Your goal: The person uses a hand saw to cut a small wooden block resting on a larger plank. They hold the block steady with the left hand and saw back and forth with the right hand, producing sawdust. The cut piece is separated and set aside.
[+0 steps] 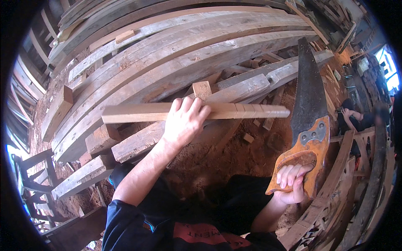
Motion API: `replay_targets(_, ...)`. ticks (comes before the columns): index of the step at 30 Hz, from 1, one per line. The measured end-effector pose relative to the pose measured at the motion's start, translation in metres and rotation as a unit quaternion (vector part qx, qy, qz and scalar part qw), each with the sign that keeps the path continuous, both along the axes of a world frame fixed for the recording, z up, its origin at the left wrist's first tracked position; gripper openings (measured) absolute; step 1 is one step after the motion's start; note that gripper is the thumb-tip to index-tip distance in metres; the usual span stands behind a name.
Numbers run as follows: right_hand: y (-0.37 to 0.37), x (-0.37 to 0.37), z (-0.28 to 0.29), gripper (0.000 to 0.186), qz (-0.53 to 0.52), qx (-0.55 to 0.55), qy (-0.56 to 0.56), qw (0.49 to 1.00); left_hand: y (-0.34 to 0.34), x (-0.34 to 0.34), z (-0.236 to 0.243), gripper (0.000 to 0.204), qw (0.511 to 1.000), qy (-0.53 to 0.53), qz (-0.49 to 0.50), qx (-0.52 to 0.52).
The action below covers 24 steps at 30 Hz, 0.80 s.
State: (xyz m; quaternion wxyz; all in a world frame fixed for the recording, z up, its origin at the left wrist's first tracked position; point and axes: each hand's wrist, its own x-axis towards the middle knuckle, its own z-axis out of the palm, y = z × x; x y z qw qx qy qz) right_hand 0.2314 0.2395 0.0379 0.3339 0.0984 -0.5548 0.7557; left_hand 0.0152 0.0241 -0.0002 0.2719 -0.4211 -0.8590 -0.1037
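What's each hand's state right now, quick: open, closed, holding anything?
Left hand: closed, holding the wooden strip.
Right hand: closed, holding the handsaw by its orange handle.

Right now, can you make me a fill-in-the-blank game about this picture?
1. The saw is in the person's ____ hand.
2. The left hand holds a long stick made of ____.
3. The saw's handle is coloured ____.

Missing words: right; wood; orange.
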Motion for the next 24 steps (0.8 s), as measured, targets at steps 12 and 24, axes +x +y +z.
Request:
replay_targets(12, 0.003, 0.004, 0.001, 0.016, -0.013, 0.001, 0.001, 1.0, 0.003, 0.001, 0.004, 0.025, 0.995, -0.059, 0.011, 0.085)
replay_targets(24, 0.001, 0.0, 0.002, 0.015, 0.009, 0.01, -0.004, 1.0, -0.007, -0.019, 0.001, 0.046, 0.961, -0.236, 0.111, 0.093)
